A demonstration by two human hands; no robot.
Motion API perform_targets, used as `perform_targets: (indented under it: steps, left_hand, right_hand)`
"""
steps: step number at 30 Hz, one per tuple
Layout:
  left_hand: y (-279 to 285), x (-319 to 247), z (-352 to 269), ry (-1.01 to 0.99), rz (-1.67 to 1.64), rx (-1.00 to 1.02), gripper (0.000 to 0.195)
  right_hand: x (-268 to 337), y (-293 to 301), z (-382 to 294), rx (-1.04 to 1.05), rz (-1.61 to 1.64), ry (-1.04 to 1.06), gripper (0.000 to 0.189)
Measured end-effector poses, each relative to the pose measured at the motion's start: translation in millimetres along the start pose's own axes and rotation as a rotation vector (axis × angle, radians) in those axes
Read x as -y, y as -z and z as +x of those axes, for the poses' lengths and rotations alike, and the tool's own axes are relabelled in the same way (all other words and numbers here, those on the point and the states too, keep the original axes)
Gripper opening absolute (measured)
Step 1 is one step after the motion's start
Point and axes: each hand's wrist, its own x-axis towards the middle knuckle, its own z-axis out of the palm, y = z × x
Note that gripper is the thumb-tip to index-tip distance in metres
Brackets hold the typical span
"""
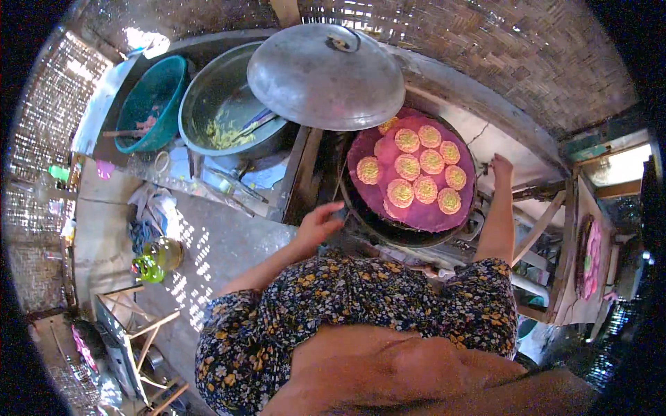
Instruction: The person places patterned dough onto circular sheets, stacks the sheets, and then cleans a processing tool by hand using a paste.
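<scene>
A large round pan point(347, 208) stands before me, lined with pink cloth point(442, 221) on which several round yellow patterned cakes point(431, 161) lie. A domed metal lid point(325, 78) with a dark handle hangs over the pan's far left edge; what holds it up is not visible. At the pan's near left side is my left hand point(323, 222), fingers parted, with a small dark bluish shape beside the fingertips. My right hand point(501, 164) is beyond the pan's right side, near the pale ledge and a small dark object; its fingers look curled, and their hold is unclear.
To the left, a large basin point(190, 130) holds yellow shreds and a utensil, beside a green basin point(179, 88) with pinkish stuff and a stick. Tongs point(239, 184) lie below them. A green gas cylinder point(158, 259) stands on the floor at left. A wooden frame point(541, 226) rises at right.
</scene>
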Motion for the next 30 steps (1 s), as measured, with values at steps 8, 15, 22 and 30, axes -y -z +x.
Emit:
perform_targets:
  steps: [8,15,22,30]
  left_hand:
    - [-75,-116,94,-0.83,1.018,0.303,0.036]
    - [-26,-144,96,-0.763,1.452,0.01,0.028]
    - [28,-46,8,-0.516,1.3,0.295,0.033]
    - [36,-18,-2,-0.826,1.229,0.201,0.025]
  right_hand:
    - [56,-102,-88,0.525,-0.928,0.913,0.023]
    - [149,-113,-127,0.359,-0.849,0.534,0.022]
    - [219,-153,-111,0.184,-0.591,0.65,0.025]
    - [273,-355,-72,-0.008,-0.787,1.009,0.052]
